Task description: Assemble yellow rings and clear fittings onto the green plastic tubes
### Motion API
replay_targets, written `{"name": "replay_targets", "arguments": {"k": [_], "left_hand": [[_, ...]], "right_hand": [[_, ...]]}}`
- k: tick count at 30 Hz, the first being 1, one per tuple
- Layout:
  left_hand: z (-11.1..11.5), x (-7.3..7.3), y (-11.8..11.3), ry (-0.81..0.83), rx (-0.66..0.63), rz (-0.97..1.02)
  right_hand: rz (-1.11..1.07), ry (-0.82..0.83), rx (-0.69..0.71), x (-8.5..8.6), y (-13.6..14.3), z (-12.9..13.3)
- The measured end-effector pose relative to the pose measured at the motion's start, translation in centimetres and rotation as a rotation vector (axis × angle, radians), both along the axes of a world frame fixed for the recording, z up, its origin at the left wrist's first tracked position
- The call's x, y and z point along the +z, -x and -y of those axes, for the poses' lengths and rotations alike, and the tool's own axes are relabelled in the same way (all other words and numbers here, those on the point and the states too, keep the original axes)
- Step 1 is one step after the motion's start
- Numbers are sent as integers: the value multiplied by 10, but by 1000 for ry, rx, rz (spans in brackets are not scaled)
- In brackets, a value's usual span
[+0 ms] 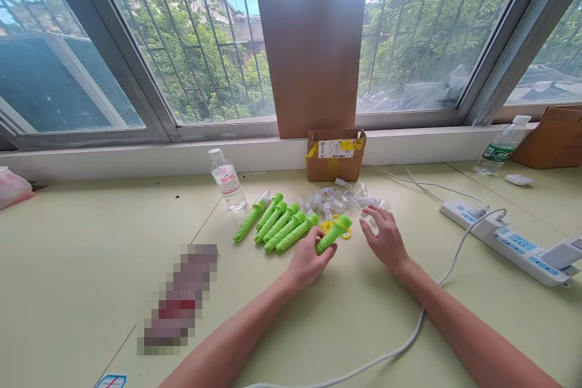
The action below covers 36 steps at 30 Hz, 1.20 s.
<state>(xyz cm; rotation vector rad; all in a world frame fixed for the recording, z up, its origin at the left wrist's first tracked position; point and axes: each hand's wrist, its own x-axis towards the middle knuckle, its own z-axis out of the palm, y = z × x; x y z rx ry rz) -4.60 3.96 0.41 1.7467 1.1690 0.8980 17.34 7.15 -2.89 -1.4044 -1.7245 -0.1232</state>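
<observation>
My left hand [308, 262] is closed round a green plastic tube [334, 234], a handle-like piece with a threaded collar, tilted up to the right. Just left of it, several similar green tubes [282, 230] lie side by side on the table. My right hand [385, 236] has its thumb and fingers apart at the right end of a pile of clear plastic bottle-like pieces [339, 201]. Its fingertips are at the pile's edge; whether they touch a piece I cannot tell. Yellow rings [346, 233] lie partly hidden behind the held tube.
A water bottle [227, 180] stands at left, another bottle [502, 147] at far right. Behind the pile sits a small cardboard box [335, 165]. A power strip [509, 241] and a white cable [421, 321] lie on the right; the cable passes by my right forearm. A blurred-out flat object [182, 297] lies at left.
</observation>
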Motion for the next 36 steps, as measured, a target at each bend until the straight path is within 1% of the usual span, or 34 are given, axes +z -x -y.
{"name": "replay_targets", "arguments": {"k": [3, 5, 7, 10, 12, 15, 18, 20, 27, 32, 36], "left_hand": [[1, 1, 0, -4, -2, -7], [1, 2, -1, 7, 5, -14], [2, 3, -1, 11, 8, -25], [2, 3, -1, -13, 0, -41], [1, 2, -1, -35, -3, -49], [1, 1, -1, -50, 1, -58], [1, 0, -1, -48, 6, -57], [1, 0, -1, -51, 5, -59], [0, -1, -1, -64, -10, -57], [0, -2, 0, -82, -19, -56], [0, -2, -1, -94, -12, -55]], "right_hand": [[206, 93, -121, -9, -12, -11], [320, 175, -173, -14, -15, -15], [384, 249, -187, -17, -16, -17], [415, 315, -148, -19, -13, -17], [406, 304, -105, -17, -11, -16], [357, 204, -58, -10, -9, -13], [298, 93, -43, -3, -7, -10], [287, 58, -43, -1, -6, -9], [361, 100, -20, -3, -1, -3], [354, 95, 64, 0, 6, 5], [354, 77, 89, 2, 10, 8]]}}
